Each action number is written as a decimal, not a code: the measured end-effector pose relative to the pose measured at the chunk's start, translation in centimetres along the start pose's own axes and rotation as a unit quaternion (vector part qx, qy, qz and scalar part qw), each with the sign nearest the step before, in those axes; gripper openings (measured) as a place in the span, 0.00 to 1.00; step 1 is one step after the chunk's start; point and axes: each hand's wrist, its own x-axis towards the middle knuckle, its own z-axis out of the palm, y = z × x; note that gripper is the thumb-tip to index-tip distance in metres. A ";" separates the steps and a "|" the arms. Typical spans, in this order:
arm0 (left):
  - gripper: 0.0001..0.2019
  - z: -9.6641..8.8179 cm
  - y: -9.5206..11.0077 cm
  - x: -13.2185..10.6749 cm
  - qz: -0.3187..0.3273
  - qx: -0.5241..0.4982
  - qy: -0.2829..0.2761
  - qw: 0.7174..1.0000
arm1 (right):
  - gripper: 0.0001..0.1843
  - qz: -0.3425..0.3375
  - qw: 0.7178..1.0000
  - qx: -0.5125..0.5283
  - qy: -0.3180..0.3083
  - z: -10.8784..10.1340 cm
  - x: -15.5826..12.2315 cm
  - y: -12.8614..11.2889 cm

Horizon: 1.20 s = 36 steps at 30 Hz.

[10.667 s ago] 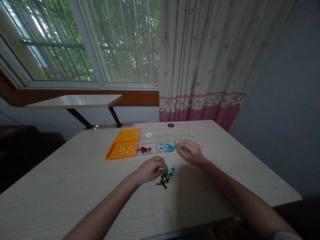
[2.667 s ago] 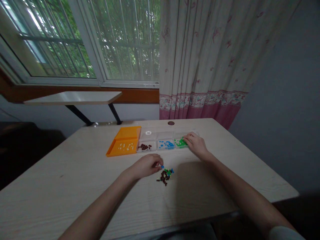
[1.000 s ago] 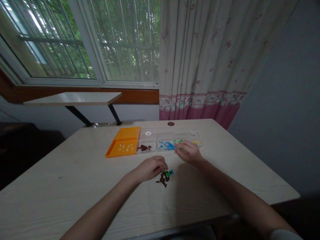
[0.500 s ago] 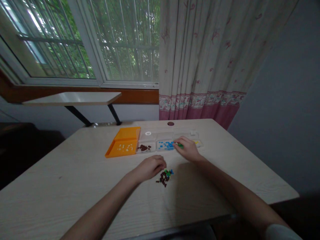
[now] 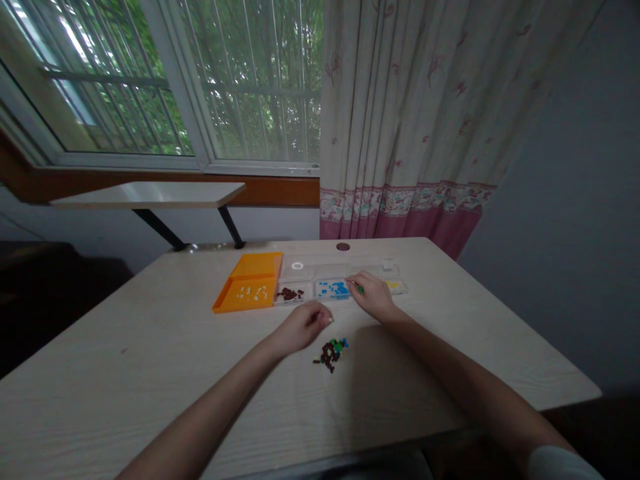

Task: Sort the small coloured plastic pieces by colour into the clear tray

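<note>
A small heap of beads (image 5: 331, 352), mostly dark brown with a few green and blue ones, lies on the pale wooden table (image 5: 150, 373). My left hand (image 5: 301, 326) hovers just behind the heap, fingers pinched together; what they hold is too small to make out. My right hand (image 5: 371, 297) rests over the green compartment of a clear sorting box (image 5: 345, 280), fingers curled, with a green bead at its fingertips. The box holds brown beads (image 5: 289, 293), blue beads (image 5: 332, 289) and yellow beads (image 5: 395, 285) in separate compartments.
An orange lid (image 5: 250, 290) with several white beads lies left of the clear box. A cable hole (image 5: 343, 247) sits near the table's far edge. A window, a small shelf (image 5: 145, 195) and a curtain (image 5: 415, 120) stand behind the table.
My left hand has lifted off the heap and moved slightly back toward the box. My right hand stays at the green compartment, shifted a little toward the far side.
</note>
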 end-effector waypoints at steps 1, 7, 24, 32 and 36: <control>0.14 0.1 0.0 0.1 -0.021 -0.038 0.012 0.999 | 0.11 -0.026 1.000 0.009 0.000 -0.1 -0.3 -0.3; 0.21 0.7 -0.7 0.7 -0.064 -0.186 0.032 0.980 | 0.07 -0.146 0.989 0.022 -0.009 0.4 -1.7 -2.4; 0.12 0.0 0.6 0.2 -0.018 -0.028 0.106 0.994 | 0.08 -0.152 0.986 0.059 0.024 0.0 -2.0 -3.4; 0.07 -0.5 1.2 -0.2 0.096 0.080 0.141 0.982 | 0.10 -0.128 0.987 0.098 0.025 0.0 -2.0 -3.5; 0.06 -0.6 1.5 -0.4 0.106 0.084 0.150 0.979 | 0.10 -0.125 0.985 0.116 0.021 -0.4 -1.8 -3.6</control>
